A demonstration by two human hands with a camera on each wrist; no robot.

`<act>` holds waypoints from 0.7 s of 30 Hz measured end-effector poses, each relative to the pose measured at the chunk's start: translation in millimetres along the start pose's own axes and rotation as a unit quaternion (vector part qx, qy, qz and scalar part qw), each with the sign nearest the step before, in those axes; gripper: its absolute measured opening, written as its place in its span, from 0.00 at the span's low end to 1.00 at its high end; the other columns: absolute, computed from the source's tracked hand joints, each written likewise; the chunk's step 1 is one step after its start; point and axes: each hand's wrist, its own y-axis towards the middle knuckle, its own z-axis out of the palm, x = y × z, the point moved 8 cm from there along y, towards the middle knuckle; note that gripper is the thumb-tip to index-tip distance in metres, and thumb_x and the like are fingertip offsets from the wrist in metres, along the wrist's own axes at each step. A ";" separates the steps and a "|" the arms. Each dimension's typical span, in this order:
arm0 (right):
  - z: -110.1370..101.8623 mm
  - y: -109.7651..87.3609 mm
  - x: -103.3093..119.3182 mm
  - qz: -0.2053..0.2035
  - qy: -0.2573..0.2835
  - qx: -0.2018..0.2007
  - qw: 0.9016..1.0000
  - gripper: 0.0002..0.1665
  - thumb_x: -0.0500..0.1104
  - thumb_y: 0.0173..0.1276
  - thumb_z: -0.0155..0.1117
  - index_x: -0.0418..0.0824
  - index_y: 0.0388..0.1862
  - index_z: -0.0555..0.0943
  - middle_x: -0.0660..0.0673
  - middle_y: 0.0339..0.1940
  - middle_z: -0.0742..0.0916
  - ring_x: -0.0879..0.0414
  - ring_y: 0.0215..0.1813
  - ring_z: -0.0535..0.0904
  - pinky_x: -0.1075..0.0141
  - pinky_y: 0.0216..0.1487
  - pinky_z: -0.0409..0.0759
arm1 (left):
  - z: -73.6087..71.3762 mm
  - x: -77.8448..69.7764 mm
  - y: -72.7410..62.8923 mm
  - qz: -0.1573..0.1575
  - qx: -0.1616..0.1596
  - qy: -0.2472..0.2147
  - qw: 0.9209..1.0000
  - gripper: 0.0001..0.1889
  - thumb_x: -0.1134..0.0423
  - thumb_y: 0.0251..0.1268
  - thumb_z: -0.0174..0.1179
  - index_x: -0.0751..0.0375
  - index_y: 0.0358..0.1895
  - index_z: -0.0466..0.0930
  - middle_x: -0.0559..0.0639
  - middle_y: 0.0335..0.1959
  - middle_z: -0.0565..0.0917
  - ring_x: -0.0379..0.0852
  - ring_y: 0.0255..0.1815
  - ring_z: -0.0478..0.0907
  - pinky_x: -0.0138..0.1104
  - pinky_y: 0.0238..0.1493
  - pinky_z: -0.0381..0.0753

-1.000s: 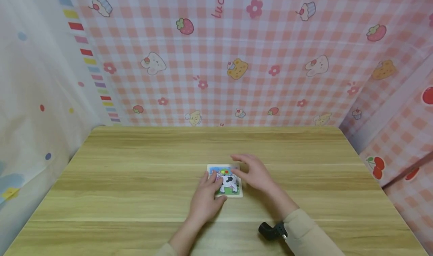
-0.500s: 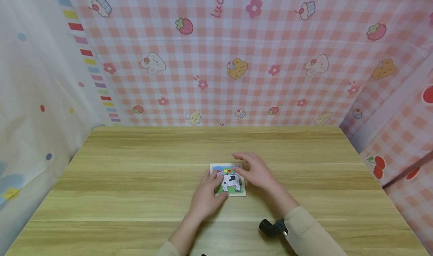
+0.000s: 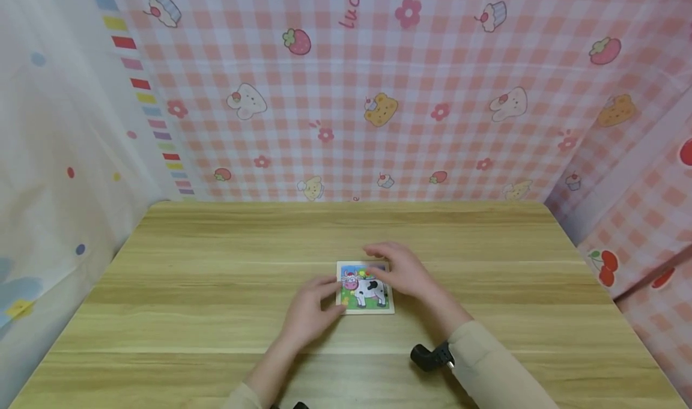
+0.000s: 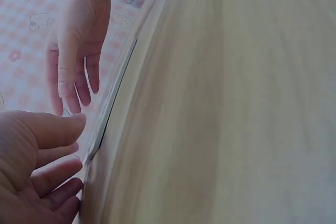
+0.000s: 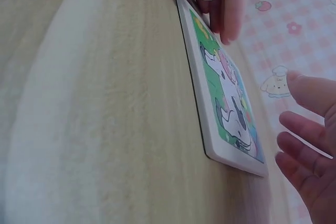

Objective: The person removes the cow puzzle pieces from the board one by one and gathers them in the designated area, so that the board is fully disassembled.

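A small square cow picture puzzle (image 3: 370,292) with a pale frame lies flat on the wooden table; in the right wrist view the picture board (image 5: 227,93) appears at a slant, and the left wrist view catches only its thin edge. At its left side is my left hand (image 3: 308,316), fingers extended, the thumb and fingertips right at the frame. Over the upper right corner hovers my right hand (image 3: 402,271), fingers spread and loosely bent around nothing. Its thumb overlaps the picture in the head view, while the right wrist view shows the right hand (image 5: 315,140) apart from the board.
The wooden tabletop (image 3: 216,253) reaches back to a pink checked cloth (image 3: 346,96) hanging behind it. A white dotted curtain (image 3: 70,133) hangs on the left. A black wrist device (image 3: 432,358) juts from my right sleeve above the table.
The puzzle has shifted slightly right. My left hand has drawn back left off the picture to the frame's edge, uncovering the cow's head. My right hand has barely moved.
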 end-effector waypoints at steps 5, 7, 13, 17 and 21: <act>8.1 7.7 3.0 -0.022 -0.004 0.034 0.999 0.24 0.39 0.71 0.71 0.34 0.64 0.81 0.38 0.56 0.88 0.45 0.54 0.84 0.53 0.57 0.84 | -1.4 5.6 -0.8 0.000 -0.003 -0.007 1.000 0.22 0.69 0.56 0.75 0.69 0.56 0.86 0.65 0.63 0.82 0.68 0.65 0.75 0.63 0.69 0.70; 11.1 10.6 4.4 -0.025 -0.009 0.046 0.999 0.24 0.39 0.71 0.71 0.35 0.64 0.82 0.40 0.55 0.88 0.47 0.53 0.84 0.55 0.56 0.84 | -1.2 6.5 -1.2 0.001 -0.004 -0.005 1.000 0.21 0.69 0.55 0.75 0.68 0.55 0.87 0.65 0.63 0.81 0.69 0.66 0.74 0.63 0.70 0.69; 18.2 18.7 11.1 -0.034 -0.037 0.070 0.996 0.21 0.40 0.70 0.73 0.39 0.61 0.85 0.43 0.53 0.88 0.51 0.49 0.84 0.58 0.53 0.84 | 0.8 4.8 -3.2 0.013 -0.008 0.013 1.000 0.21 0.69 0.55 0.76 0.66 0.54 0.88 0.65 0.64 0.81 0.69 0.67 0.73 0.62 0.71 0.68; 24.4 23.3 11.6 -0.034 -0.055 0.081 0.995 0.18 0.40 0.69 0.73 0.41 0.57 0.87 0.45 0.51 0.88 0.52 0.49 0.83 0.57 0.54 0.84 | 1.4 1.2 -4.5 0.025 -0.008 0.029 0.999 0.21 0.68 0.55 0.76 0.66 0.55 0.88 0.65 0.64 0.81 0.68 0.67 0.73 0.61 0.70 0.69; 31.7 27.6 8.8 -0.024 -0.076 0.095 0.992 0.16 0.41 0.69 0.73 0.44 0.56 0.88 0.47 0.51 0.87 0.53 0.50 0.82 0.57 0.56 0.83 | 0.8 -1.6 -5.5 0.031 -0.006 0.037 0.999 0.21 0.68 0.56 0.76 0.66 0.55 0.87 0.65 0.65 0.81 0.68 0.68 0.73 0.61 0.70 0.69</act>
